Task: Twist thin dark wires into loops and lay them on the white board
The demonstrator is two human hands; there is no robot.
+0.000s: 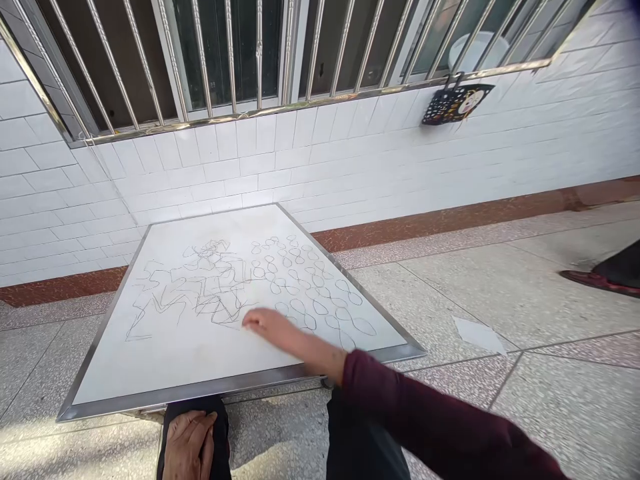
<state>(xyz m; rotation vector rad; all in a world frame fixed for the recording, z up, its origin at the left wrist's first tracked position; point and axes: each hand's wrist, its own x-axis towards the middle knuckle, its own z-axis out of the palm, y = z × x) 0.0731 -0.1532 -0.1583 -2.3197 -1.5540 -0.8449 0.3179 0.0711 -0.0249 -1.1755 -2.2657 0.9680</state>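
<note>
A white, steel-framed board lies tilted across my lap, with black pen lines on it. A tangle of angular scribbles fills its left half, and rows of looped figure-eight shapes cover its right half. My right hand, in a maroon sleeve, lies over the lower end of the loops, touching the board. Blur and my fingers hide whether it holds a pen. Below the board's near edge, my left hand rests on my dark-trousered thigh, holding nothing.
Behind the board stands a white tiled wall under a barred window, with a black patterned bag hanging there. A white paper scrap lies on the speckled tile floor. Another person's foot shows at the right edge.
</note>
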